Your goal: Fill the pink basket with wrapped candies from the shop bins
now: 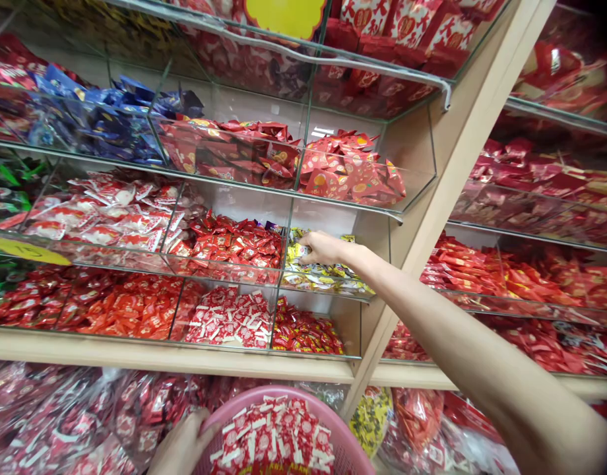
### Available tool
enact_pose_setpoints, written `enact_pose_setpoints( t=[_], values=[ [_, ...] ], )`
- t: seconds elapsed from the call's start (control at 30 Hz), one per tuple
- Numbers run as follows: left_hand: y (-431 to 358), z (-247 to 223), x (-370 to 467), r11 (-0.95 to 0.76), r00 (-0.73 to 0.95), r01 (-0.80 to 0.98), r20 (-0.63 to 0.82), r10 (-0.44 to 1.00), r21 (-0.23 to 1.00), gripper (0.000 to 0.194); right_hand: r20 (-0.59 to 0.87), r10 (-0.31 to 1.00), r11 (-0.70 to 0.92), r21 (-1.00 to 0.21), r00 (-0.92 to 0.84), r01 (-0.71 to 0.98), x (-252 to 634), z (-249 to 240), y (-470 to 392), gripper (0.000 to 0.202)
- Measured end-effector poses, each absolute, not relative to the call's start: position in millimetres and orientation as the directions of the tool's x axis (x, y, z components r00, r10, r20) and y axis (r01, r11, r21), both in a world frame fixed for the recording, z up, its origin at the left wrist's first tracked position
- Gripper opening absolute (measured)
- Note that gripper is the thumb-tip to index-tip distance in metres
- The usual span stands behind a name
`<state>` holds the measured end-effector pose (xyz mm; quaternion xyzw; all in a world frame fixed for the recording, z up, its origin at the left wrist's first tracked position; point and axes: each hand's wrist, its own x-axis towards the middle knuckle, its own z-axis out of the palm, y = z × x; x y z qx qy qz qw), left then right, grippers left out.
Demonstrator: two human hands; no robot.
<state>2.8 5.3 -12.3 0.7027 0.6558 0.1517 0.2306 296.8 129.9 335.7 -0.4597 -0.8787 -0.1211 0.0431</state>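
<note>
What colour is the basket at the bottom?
The basket is pink, seen best in the head view.

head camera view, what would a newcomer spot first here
The outstretched right arm catches the eye first, slanting from the lower right corner to the right grip at yellow-and-white packets in a glass compartment near mid-frame. Next comes the pink basket at bottom centre, holding red-and-white packets, with the left grip at its left rim. Behind them, blue packets at upper left stand out against shelves of mostly red ones.

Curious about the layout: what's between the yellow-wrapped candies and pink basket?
In the head view: a glass shelf edge, red-wrapped candies, then the wooden ledge.
</note>
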Motion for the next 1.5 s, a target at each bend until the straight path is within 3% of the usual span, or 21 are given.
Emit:
enact_pose_setpoints(
  t=[0.23,0.37,0.47,0.6,0.73,0.8,0.9,1.0,1.13,1.5],
  values=[
    [6,-14,2,-0.047,0.116,0.852,-0.101,0.988,0.521,0.037,0.182,0.800,0.540,0.196,-0.572,0.818,297,327,132,0.014],
    [3,-7,3,-0.025,0.091,0.854,-0.101,0.991,0.520,0.037,0.291,0.756,0.571,0.144,-0.586,0.808,303,332,123,0.010],
    [1,-4,4,-0.043,0.116,0.858,-0.111,0.987,0.512,0.037,0.441,0.715,0.593,0.029,-0.542,0.805,310,338,100,0.012],
    [1,-1,5,-0.049,0.121,0.854,-0.106,0.987,0.519,0.034,0.565,0.674,0.684,-0.233,-0.476,0.692,309,323,40,0.020],
    [-1,5,9,-0.048,0.130,0.858,-0.125,0.984,0.512,0.034,0.403,0.726,0.687,-0.464,-0.557,0.560,294,258,-28,0.018],
    [-3,10,11,-0.033,0.118,0.866,-0.141,0.983,0.500,0.034,0.253,0.776,0.595,-0.597,-0.578,0.538,285,210,-54,0.019],
    [-5,14,13,-0.051,0.138,0.861,-0.137,0.981,0.507,0.033,0.071,0.825,0.451,-0.681,-0.560,0.577,273,140,-82,0.025],
    [-5,15,13,-0.032,0.124,0.867,-0.153,0.980,0.498,0.028,-0.086,0.834,0.386,-0.613,-0.545,0.689,265,90,-100,0.025],
    [-6,15,13,-0.035,0.124,0.876,-0.155,0.980,0.480,0.030,-0.205,0.856,0.319,-0.514,-0.475,0.796,255,57,-115,0.030],
    [-7,17,15,-0.035,0.121,0.879,-0.151,0.981,0.475,0.030,-0.417,0.791,0.328,-0.330,-0.448,0.885,222,62,-140,0.030]
  ],
)
